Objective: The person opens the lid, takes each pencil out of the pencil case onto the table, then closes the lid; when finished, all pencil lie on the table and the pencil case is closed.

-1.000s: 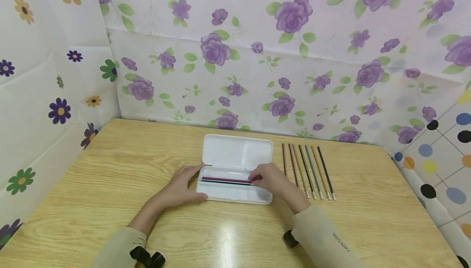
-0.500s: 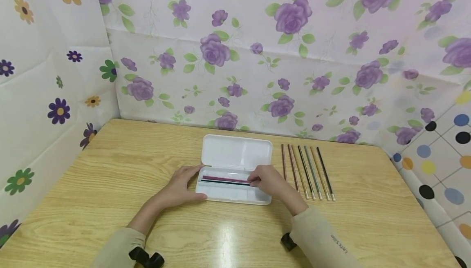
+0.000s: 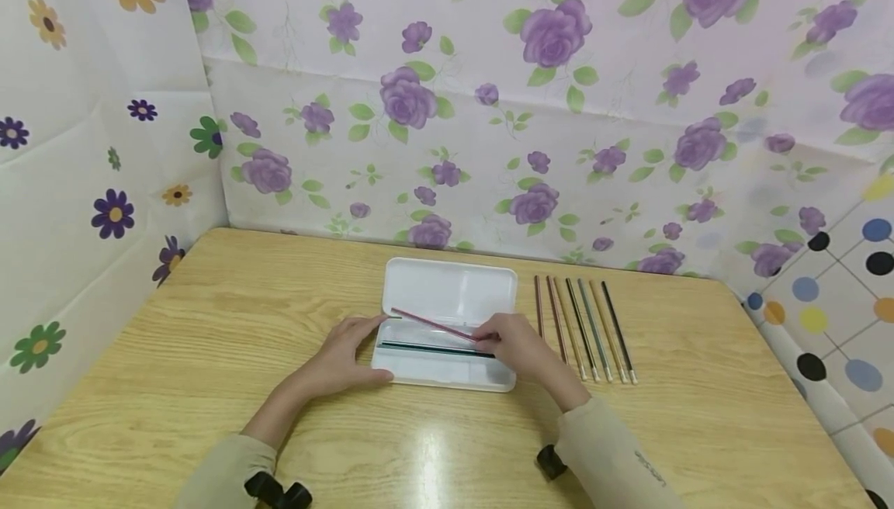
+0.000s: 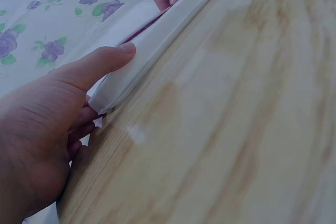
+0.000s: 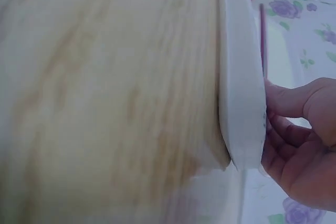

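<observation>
A white pencil case [image 3: 426,372] lies on the table with its lid [image 3: 422,284] folded back. My left hand [image 3: 338,358] holds the case's left end, thumb at the front corner and fingers toward the hinge. The thumb [image 4: 113,59] presses on the case's rim in the left wrist view. Between the thumb and fingers of my right hand [image 3: 517,350] is a red pencil [image 3: 433,323], its left end raised and angled toward the lid. A dark green pencil [image 3: 426,349] lies lengthwise in the tray below it; its right end is hidden by the right hand.
Right of the case, several pencils [image 3: 594,327] lie side by side, white-ended tips toward me. The wooden table [image 3: 349,447] meets a flower-patterned cloth [image 3: 335,183] at its back edge.
The red pencil's left end has swung up and back, from lying alongside the green pencil to slanting across the hinge. The left hand has stayed in place.
</observation>
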`<action>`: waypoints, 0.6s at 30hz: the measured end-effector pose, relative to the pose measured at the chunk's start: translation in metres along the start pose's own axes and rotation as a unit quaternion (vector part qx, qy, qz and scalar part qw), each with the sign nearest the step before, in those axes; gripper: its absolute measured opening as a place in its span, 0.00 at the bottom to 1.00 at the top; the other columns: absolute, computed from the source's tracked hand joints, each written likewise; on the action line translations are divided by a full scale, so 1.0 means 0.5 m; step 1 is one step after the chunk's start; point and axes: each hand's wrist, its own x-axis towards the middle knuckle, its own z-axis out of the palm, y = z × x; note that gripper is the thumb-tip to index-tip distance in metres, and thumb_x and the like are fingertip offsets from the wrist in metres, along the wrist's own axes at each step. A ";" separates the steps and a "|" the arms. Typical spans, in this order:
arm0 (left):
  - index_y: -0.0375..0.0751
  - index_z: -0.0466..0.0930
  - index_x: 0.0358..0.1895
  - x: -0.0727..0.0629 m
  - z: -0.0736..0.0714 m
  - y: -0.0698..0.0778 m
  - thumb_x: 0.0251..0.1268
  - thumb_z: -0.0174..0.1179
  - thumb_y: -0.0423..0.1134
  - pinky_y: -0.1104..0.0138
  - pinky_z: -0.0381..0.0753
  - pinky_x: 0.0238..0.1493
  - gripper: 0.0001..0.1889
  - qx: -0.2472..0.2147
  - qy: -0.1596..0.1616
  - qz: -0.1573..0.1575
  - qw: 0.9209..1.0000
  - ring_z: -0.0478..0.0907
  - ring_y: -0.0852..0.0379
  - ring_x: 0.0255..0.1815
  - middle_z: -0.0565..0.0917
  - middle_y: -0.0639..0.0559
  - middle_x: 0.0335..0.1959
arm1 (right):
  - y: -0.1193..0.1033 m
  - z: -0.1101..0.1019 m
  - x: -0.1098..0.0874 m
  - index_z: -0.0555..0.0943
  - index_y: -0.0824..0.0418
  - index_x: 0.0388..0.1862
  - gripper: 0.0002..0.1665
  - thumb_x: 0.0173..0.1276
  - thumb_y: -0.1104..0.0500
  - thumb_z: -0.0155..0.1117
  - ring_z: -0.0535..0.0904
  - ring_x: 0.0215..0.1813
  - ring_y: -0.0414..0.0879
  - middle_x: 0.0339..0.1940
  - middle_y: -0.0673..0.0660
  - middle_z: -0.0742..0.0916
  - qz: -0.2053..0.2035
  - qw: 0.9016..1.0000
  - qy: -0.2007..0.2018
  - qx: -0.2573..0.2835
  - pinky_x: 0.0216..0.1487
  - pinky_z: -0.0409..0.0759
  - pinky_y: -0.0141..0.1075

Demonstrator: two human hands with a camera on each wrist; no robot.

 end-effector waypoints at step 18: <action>0.38 0.60 0.73 -0.001 -0.001 0.003 0.48 0.73 0.57 0.40 0.60 0.60 0.51 -0.008 -0.005 0.001 1.000 0.58 0.40 0.64 0.68 0.40 0.63 | 0.042 -0.078 -0.050 0.83 0.68 0.43 0.08 0.65 0.69 0.65 0.80 0.37 0.50 0.34 0.56 0.85 0.075 0.987 0.142 0.012 0.37 0.79 0.42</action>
